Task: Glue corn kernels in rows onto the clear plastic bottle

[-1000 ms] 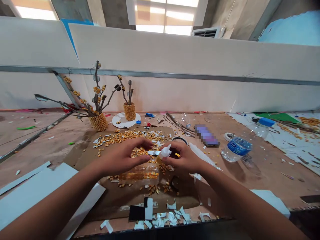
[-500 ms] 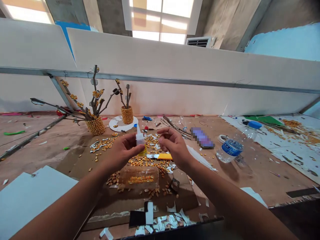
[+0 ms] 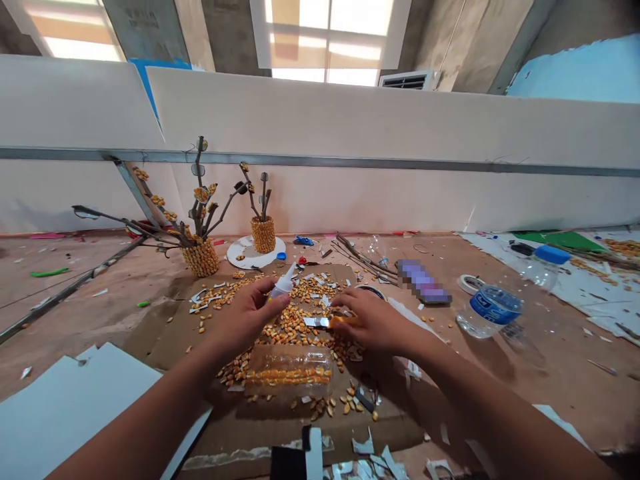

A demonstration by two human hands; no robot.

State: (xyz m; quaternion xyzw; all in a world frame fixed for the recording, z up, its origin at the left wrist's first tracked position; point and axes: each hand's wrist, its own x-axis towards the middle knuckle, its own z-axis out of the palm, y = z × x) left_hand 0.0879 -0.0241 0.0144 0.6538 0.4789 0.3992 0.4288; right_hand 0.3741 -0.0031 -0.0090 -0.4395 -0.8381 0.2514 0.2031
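My left hand (image 3: pixel 255 303) is closed around a small glue bottle (image 3: pixel 283 287) with a white pointed nozzle, tilted up to the right. My right hand (image 3: pixel 367 317) has its fingers closed over the yellow handle of a utility knife (image 3: pixel 325 322), whose blade points left above loose corn kernels (image 3: pixel 295 327). In front of both hands lies a clear plastic bottle piece (image 3: pixel 287 357) on its side, with rows of kernels along it. Cardboard (image 3: pixel 210 417) is under the kernels. My right fingertips are partly hidden.
Two kernel-covered pots (image 3: pixel 200 259) with twigs stand at the back left, one on a white disc (image 3: pixel 237 253). To the right are a phone (image 3: pixel 425 283), a tape roll (image 3: pixel 470 283) and a water bottle (image 3: pixel 490 310). White scraps (image 3: pixel 370 463) lie at the front.
My right hand has come down onto the knife handle. The glue bottle in my left hand now leans to the right instead of standing upright. The view has shifted slightly.
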